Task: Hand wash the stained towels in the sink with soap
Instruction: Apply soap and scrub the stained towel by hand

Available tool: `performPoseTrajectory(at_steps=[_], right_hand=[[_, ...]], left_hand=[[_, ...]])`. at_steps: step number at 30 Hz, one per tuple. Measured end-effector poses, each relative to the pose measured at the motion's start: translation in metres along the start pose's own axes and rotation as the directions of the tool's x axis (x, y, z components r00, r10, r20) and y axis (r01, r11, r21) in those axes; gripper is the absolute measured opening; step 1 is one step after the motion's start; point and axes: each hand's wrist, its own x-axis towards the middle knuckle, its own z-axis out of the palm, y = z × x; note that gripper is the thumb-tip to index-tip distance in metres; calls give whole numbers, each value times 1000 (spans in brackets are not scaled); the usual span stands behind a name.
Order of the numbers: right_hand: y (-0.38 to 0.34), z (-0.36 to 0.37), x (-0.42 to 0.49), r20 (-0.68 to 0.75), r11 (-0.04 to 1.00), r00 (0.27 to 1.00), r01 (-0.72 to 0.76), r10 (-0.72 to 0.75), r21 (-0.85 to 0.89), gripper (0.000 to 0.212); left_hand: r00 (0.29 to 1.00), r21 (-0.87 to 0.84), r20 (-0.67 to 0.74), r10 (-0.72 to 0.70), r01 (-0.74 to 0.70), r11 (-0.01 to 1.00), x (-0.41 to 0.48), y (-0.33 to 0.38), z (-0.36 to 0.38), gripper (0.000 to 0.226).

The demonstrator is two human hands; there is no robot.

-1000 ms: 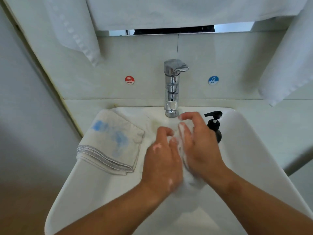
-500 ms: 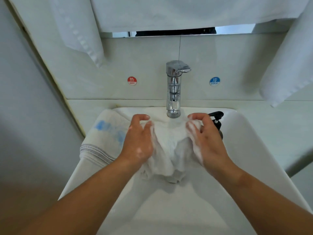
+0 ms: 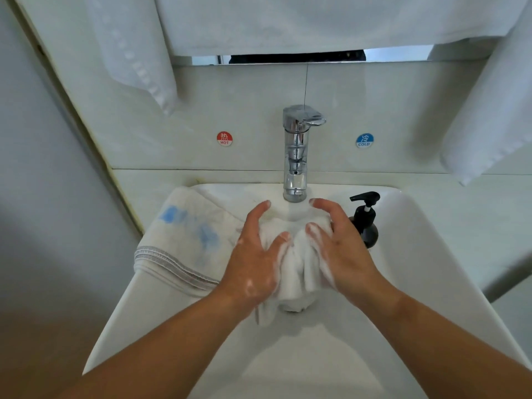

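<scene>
**Two Hands Squeezed a Soapy Towel in the Sink**

Far to the left of the fingers, a folded stained towel point(image 3: 187, 243) lay over the left rim of the white sink point(image 3: 431, 269). It had blue marks on top and a grey stitched edge. Its near side touched the left wrist.

The left hand point(image 3: 253, 263) had foam on its back. Its fingers point(image 3: 260, 214) were spread apart and bent around the left side of a soapy towel point(image 3: 299, 266). The thumb pushed into the cloth from the front.

The soapy towel was bunched up between the two hands, inside the sink bowl. Its bottom end hung down below the palms. Foam covered the cloth where the thumbs met it.

Just past the fingertips stood a shiny tap point(image 3: 296, 151), right above the top of the towel. A red HOT sticker point(image 3: 224, 138) was on the wall to the left of the tap, and a blue COLD sticker point(image 3: 364, 140) to its right.

The right hand point(image 3: 342, 254) held the other side of the towel. Its fingers point(image 3: 328, 210) were spread and curled over the cloth too, with suds on them.

Just beside the right fingers, on their far side, stood a dark soap bottle point(image 3: 365, 223) with a black pump. I could not tell if the hand touched it.
</scene>
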Motion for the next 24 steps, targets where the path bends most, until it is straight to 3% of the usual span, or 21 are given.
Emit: performPoseTrajectory(at_steps=[4,7,9,11,13,16,20,22,24], right_hand=[[-5,4,-4,-120,977,990,52,-78,-209,21],[-12,19,-22,-52,950,982,163,-183,-266,20],[-15,23,-25,-24,932,969,232,-248,-277,23],[-17,19,-18,-58,930,959,252,-277,-268,24],[-16,12,-9,-118,956,974,158,-192,-248,22],[-8,11,-7,-76,943,996,13,-40,-334,22],[-18,18,-24,-11,946,985,163,-173,-279,21],[-23,12,-22,-48,948,972,214,-231,-235,23],[-19,5,-10,-126,965,978,137,-168,-225,22]], left_hand=[[998,108,-38,52,-47,993,-13,11,15,40],[976,94,-218,-16,37,995,3,18,15,33],[961,46,-260,-92,108,993,8,23,15,26],[981,80,-189,-50,66,995,-5,25,19,20],[995,128,-97,37,-24,991,-24,29,21,21],[985,105,-136,108,-94,990,-13,37,13,25],[969,141,-236,76,-43,989,0,37,9,23],[980,225,-160,118,-80,971,-16,31,16,22],[986,232,-81,144,-122,965,-29,30,22,23]])
